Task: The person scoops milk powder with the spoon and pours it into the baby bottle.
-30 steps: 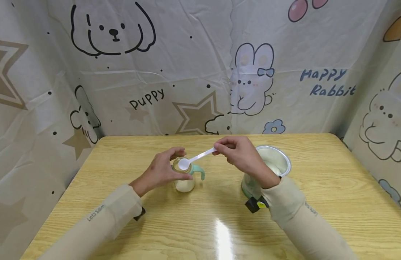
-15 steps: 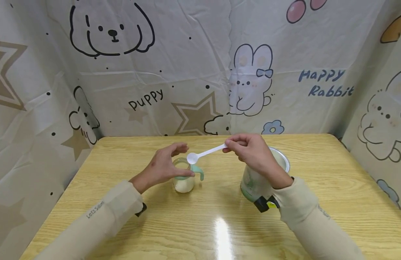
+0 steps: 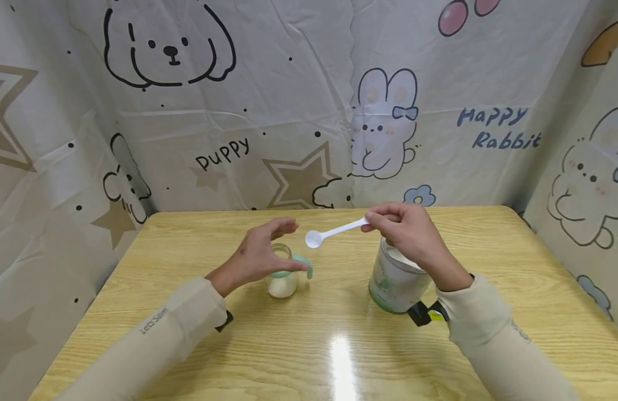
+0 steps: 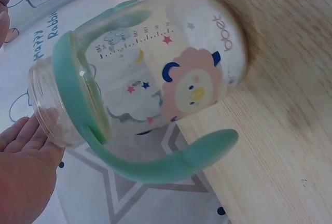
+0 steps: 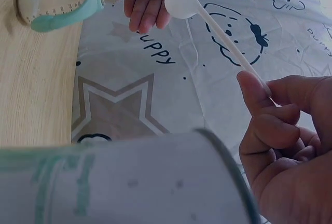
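A clear baby bottle [image 3: 282, 286] with a green collar and handles stands on the table, pale powder at its bottom. In the left wrist view, this bottle [image 4: 150, 79] shows measuring marks and a pink cartoon print. My left hand [image 3: 256, 250] is spread in a C beside its neck; in the right wrist view its fingers [image 5: 150, 6] stretch straight past the mouth. A white scoop [image 3: 314, 239] is pinched by its handle end between thumb and forefinger of my right hand [image 3: 409, 234]. The scoop's bowl hangs in the air to the right of the bottle.
A tall can [image 3: 396, 281] of pale powder with a green base stands uncovered at the right, partly under my right hand. The wooden table [image 3: 289, 345] ends at a cloth backdrop [image 3: 299, 111] with cartoon prints.
My right hand has moved right with the scoop, from over the bottle's mouth toward the can. My left hand has shifted slightly right by the bottle, which stays in place.
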The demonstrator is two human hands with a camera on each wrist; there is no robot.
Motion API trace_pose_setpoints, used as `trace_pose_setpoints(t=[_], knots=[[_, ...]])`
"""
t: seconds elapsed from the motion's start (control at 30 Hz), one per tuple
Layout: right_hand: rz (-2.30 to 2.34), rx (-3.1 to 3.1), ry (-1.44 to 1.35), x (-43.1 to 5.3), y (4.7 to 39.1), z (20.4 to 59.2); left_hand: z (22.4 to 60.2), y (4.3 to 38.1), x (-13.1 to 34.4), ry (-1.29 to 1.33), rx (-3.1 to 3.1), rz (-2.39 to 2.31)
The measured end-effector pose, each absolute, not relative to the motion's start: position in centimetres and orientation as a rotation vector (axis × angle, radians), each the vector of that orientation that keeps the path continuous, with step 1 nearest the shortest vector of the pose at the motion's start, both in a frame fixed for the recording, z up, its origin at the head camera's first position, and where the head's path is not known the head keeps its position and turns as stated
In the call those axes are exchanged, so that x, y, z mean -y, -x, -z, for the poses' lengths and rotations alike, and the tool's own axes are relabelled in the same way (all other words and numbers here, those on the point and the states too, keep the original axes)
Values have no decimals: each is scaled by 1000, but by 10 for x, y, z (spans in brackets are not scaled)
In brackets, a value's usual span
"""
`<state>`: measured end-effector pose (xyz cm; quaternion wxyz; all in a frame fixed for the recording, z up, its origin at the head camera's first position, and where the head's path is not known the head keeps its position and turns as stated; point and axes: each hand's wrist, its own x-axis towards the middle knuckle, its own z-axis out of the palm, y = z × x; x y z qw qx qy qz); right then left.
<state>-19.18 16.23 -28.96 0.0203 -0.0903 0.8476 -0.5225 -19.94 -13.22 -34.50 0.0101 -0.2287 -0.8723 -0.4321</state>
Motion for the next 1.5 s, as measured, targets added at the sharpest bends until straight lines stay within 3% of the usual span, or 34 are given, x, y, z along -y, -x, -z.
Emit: trace_pose_setpoints(t=[1.5], knots=[[1515,-2825,187,-247,175,288,341,203,74,854,2668,1444]])
